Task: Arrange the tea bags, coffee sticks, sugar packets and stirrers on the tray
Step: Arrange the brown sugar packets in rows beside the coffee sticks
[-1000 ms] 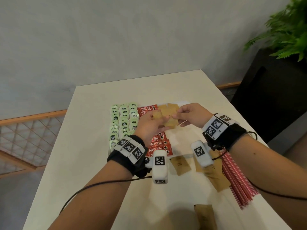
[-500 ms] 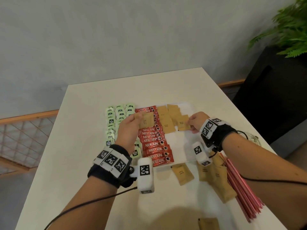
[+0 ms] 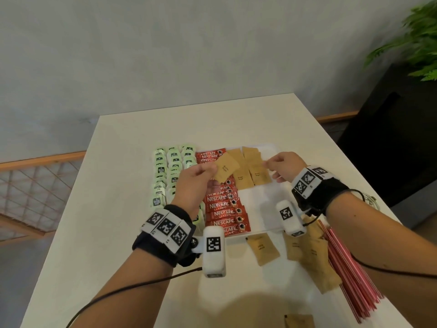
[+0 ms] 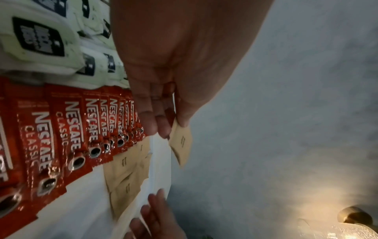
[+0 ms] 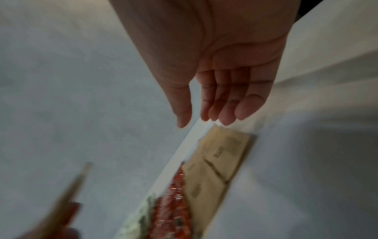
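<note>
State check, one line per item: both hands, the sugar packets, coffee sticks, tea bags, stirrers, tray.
Left hand: pinches one sugar packet, held above the coffee sticks.
Right hand: open, holds nothing, over the tray's far end.
Sugar packets on tray: flat, two overlapping rows.
Loose sugar packets: on the table, off the tray.
Coffee sticks: one overlapping row on tray.
Tea bags: rows on tray.
Stirrers: bundled on the table.
Tray: right part bare.

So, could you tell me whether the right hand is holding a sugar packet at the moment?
No, the right hand is empty, its fingers relaxed above the sugar packets on the tray.
</note>
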